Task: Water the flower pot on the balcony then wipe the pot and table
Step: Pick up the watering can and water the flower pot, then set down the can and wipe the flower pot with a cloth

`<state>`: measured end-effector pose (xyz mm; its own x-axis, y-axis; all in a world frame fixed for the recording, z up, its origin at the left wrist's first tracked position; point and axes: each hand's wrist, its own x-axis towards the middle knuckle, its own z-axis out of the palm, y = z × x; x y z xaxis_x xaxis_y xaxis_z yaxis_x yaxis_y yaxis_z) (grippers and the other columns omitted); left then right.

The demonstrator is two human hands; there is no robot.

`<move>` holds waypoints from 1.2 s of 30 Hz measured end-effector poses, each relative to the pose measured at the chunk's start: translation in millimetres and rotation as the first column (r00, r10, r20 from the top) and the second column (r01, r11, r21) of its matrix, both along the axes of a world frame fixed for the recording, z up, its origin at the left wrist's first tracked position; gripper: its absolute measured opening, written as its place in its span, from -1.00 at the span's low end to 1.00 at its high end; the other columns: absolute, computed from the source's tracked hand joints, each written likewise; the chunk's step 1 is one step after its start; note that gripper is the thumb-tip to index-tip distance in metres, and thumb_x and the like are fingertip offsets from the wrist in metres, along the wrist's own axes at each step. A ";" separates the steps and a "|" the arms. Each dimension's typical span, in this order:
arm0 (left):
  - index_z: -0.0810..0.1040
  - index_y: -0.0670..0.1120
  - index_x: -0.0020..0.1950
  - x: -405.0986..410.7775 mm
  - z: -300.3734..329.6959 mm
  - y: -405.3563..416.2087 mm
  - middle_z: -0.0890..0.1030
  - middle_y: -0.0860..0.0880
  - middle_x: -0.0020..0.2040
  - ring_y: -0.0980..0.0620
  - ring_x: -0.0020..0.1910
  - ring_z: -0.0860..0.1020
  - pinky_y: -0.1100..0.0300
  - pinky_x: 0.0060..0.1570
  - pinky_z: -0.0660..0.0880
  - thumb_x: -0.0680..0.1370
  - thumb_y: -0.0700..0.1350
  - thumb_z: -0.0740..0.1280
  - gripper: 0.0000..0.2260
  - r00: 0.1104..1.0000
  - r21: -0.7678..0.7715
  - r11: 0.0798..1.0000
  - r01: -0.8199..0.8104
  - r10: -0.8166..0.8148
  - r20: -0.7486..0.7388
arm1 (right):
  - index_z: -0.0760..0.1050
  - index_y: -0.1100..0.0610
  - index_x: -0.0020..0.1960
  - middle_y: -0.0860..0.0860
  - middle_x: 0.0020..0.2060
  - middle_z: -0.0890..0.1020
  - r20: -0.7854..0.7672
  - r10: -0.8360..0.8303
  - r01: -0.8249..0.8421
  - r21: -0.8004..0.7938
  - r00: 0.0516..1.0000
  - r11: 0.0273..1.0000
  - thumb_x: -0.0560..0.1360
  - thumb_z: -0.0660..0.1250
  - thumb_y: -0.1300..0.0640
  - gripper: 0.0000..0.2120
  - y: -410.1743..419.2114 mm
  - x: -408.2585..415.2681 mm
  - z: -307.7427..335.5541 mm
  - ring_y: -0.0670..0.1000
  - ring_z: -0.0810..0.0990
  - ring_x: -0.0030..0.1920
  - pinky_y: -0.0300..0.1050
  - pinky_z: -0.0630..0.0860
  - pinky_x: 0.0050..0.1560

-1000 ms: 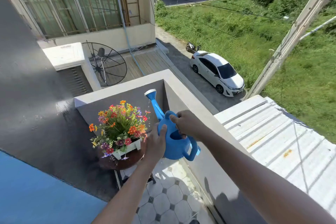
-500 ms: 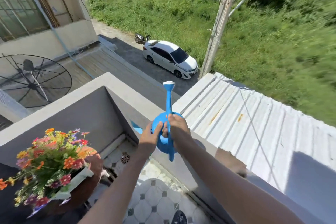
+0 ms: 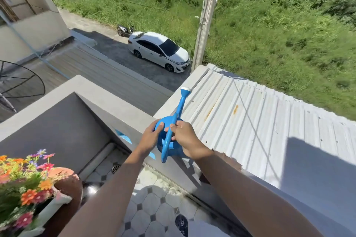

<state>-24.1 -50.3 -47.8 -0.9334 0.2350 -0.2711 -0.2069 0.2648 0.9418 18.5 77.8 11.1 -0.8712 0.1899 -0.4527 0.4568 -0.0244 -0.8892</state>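
While hands (image 3: pixel 169 138) grip watering can (image 3: pixel 169 148), flowers (image 3: pixel 23 184) fill pot (image 3: pixel 55 206).

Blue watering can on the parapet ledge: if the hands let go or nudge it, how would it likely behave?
The watering can looks like thin moulded plastic, so probably stiff and light unless water remains. Its long spout leans out past the ledge toward the roof, so a nudge might tip it outward. Both hands steady it: left hand, right hand.

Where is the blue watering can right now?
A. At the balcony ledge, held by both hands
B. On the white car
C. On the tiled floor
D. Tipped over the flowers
A: both the left hand and right hand grip the watering can at the ledge, away from the flowers.
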 end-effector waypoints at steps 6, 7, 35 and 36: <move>0.56 -0.06 0.19 0.8 -15.5 -1.8 0.64 -0.12 0.14 -0.16 0.16 0.58 -0.12 0.24 0.49 0.63 0.07 0.15 -0.69 0.998 0.056 0.998 -0.030 0.027 0.054 | 0.52 0.20 0.17 0.06 0.00 0.68 0.004 -0.012 0.012 0.023 1.000 1.000 0.63 0.20 0.16 -0.80 -0.6 -0.9 -14.9 -0.15 0.62 -0.14 -0.38 0.49 -0.32; 0.56 -0.07 0.19 0.5 -14.8 -1.4 0.63 -0.13 0.14 -0.16 0.17 0.57 -0.13 0.25 0.48 0.63 0.06 0.16 -0.69 0.998 0.057 0.998 -0.026 0.023 0.061 | 0.52 0.19 0.16 0.04 -0.02 0.68 0.000 -0.013 0.013 0.027 1.000 1.000 0.63 0.20 0.15 -0.81 -0.1 -0.8 -15.8 -0.16 0.62 -0.17 -0.41 0.48 -0.35; 0.49 0.01 0.11 38.1 54.4 111.5 0.58 0.12 -0.06 0.19 -0.14 0.52 0.38 -0.12 0.43 0.56 0.06 0.21 -0.80 0.809 -0.120 0.993 -0.016 -0.058 -0.585 | 0.53 0.22 0.10 0.11 -0.10 0.65 -0.095 -0.259 0.276 0.332 0.961 0.902 0.57 0.19 0.32 -0.82 106.9 49.5 -53.0 0.03 0.56 -0.17 0.02 0.54 -0.04; 0.49 0.00 0.09 45.6 45.9 123.5 0.58 0.10 -0.10 0.17 -0.18 0.52 0.31 -0.11 0.46 0.55 0.05 0.23 -0.81 0.831 -0.154 0.987 0.042 -0.120 -0.543 | 0.53 0.24 0.10 0.09 -0.10 0.64 -0.073 -0.276 0.282 0.391 0.958 0.876 0.57 0.19 0.34 -0.81 115.6 59.1 -61.5 0.02 0.55 -0.16 -0.04 0.51 -0.03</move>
<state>21.5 73.2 -1.9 -0.9164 0.3156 0.2462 0.3610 0.3856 0.8491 77.6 193.3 -50.4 -0.7613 0.5858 -0.2779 0.4701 0.2035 -0.8588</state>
